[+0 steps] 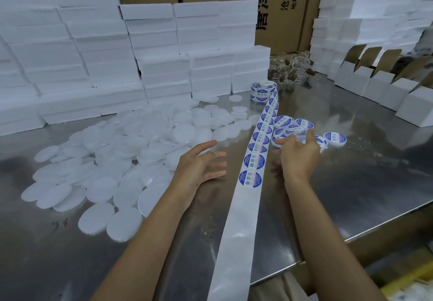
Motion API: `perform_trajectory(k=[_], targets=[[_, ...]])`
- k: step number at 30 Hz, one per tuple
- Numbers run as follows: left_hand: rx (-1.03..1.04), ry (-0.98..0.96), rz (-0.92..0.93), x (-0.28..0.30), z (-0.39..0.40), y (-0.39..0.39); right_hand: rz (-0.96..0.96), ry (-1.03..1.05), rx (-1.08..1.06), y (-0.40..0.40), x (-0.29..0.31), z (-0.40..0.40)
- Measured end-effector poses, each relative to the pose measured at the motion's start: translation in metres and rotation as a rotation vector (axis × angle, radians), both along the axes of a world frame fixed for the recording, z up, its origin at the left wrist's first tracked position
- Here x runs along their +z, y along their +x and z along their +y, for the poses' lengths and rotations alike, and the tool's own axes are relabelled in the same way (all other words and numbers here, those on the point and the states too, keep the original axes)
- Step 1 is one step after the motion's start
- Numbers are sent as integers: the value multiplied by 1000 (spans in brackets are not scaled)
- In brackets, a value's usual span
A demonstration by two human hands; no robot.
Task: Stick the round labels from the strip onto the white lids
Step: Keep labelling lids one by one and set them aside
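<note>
— How many of each?

— One strip [236, 209], one roll [263, 89], a pile of bare white lids [131, 160] too many to count; several labelled lids [304, 129], count unclear.

— The hands?

— Left hand [201, 167] released, fingers straight, beside the strip, the pile to its left. Right hand [298, 152] reaches into the labelled lids; whether it grasps one, I cannot tell.

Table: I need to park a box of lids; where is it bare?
Bare steel lies right of the strip, between the right hand and the cartons. Left of the strip, loose lids crowd the table.
</note>
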State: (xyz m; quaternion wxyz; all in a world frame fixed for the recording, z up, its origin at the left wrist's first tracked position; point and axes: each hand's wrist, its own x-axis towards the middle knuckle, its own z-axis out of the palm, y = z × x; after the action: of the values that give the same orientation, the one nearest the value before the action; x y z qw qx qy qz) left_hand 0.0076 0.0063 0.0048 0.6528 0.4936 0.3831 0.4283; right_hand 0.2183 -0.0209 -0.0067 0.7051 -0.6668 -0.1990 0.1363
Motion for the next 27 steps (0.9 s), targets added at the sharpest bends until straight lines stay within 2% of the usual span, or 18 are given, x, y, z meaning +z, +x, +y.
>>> perform_trajectory(k=[4,8,12,17,19,22,27], targets=[[39,39,62,-5,3,4,-104,-20,-4,-3,1,0],[106,154,209,-13,8,13,-479,-101,112,-9,10,14],[161,200,332,-13,19,25,-784,-363,305,10,23,55],[161,283,491,-13,37,39,-997,-732,478,38,28,107],[163,299,497,-13,43,43,-1034,-847,527,49,30,127],[143,305,476,-15,47,45,-987,-956,562,62,28,149],[130,294,465,-16,49,44,-990,-897,515,65,25,163]])
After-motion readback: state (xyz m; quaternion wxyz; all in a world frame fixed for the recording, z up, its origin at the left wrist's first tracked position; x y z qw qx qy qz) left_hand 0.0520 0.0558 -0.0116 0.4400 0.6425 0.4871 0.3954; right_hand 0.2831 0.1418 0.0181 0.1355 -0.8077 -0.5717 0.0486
